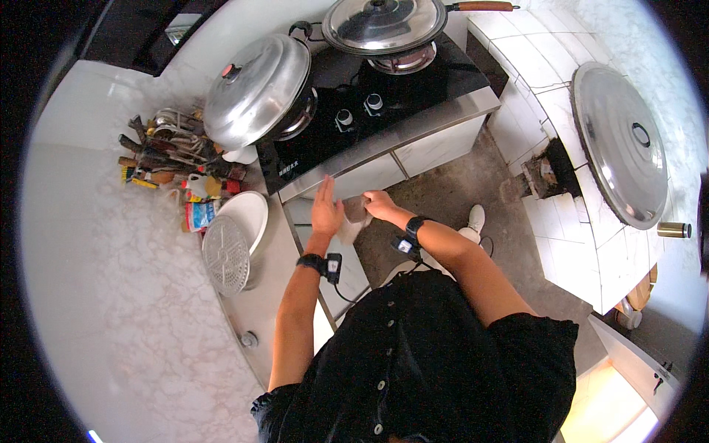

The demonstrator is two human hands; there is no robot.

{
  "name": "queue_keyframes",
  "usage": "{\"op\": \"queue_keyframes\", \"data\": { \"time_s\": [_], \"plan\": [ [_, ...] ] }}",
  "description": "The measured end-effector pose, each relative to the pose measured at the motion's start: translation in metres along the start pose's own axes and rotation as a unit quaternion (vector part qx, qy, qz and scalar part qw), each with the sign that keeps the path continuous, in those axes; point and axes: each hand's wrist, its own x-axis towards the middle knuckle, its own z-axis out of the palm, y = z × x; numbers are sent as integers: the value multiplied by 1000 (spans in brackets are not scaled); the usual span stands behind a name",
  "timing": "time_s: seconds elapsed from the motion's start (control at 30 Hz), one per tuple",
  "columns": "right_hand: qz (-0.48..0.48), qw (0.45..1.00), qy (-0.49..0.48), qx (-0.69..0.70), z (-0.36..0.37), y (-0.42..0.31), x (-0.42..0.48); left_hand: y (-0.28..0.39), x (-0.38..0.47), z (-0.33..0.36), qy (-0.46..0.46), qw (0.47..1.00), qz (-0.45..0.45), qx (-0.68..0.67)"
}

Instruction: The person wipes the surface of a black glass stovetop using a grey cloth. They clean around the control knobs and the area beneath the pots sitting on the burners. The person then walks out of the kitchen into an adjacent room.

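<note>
In front of my body, my right hand [380, 205] grips the edge of a greyish-brown cloth [356, 213] that hangs between my hands. My left hand [327, 212] is at the cloth's left side, fingers extended and close together; whether its palm touches the cloth is hard to tell. Both hands are just below the steel front edge of a black gas stove [343, 141]. On the stove's left burner stands a pan under a domed metal lid [260, 88], and a second lidded pan [385, 25] stands on the rear right burner.
Left of the stove, the counter [266, 288] holds a white basin [252, 213], a perforated steamer plate [226, 255], bottles [202, 185] and many utensils [171, 133]. A large round lid [620, 144] covers part of the white-tiled stove at right. A cabinet door [634, 354] stands ajar at lower right.
</note>
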Motion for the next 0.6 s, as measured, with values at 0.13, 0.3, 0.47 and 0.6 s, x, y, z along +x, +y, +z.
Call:
{"op": "queue_keyframes", "data": {
  "time_s": [0.13,0.3,0.47,0.6],
  "plan": [
    [136,910,-48,389,-12,-12,-30,3,-47,36,-124,958,-165,-200],
    [109,796,-90,588,-14,-11,-30,-4,-58,52,-219,821,-186,-494],
    [143,718,-121,671,-12,-22,-50,27,-71,52,-234,764,-253,-546],
    [179,715,-146,659,-9,-23,-64,27,-84,60,-234,793,-305,-472]
  ]
}}
